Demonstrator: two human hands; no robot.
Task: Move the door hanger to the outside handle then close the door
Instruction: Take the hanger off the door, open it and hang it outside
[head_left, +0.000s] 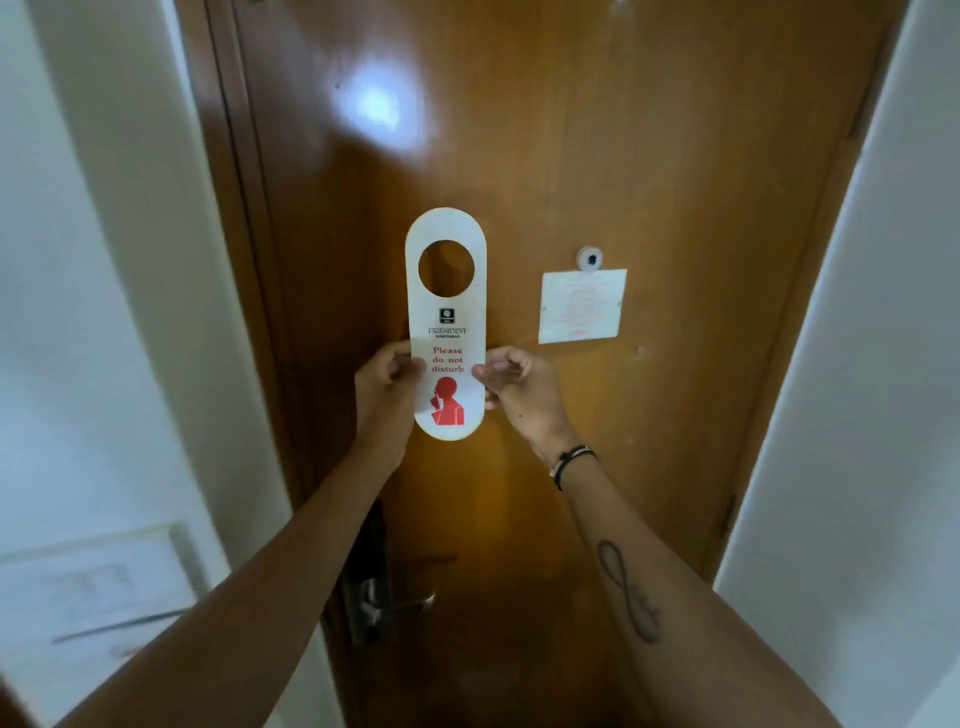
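A white door hanger (445, 322) with a round hole at the top and red "Please do not disturb" lettering is held upright in front of the brown wooden door (597, 156). My left hand (387, 382) pinches its left edge and my right hand (514, 387) pinches its right edge, both near the lower half. The door stands shut in its frame. The inside handle (415, 600) and its dark lock plate sit low on the door's left side, partly hidden behind my left forearm.
A peephole (590, 258) with a white notice (582, 305) fixed below it sits right of the hanger. White walls close in on both sides. A framed white panel (98, 587) hangs on the left wall.
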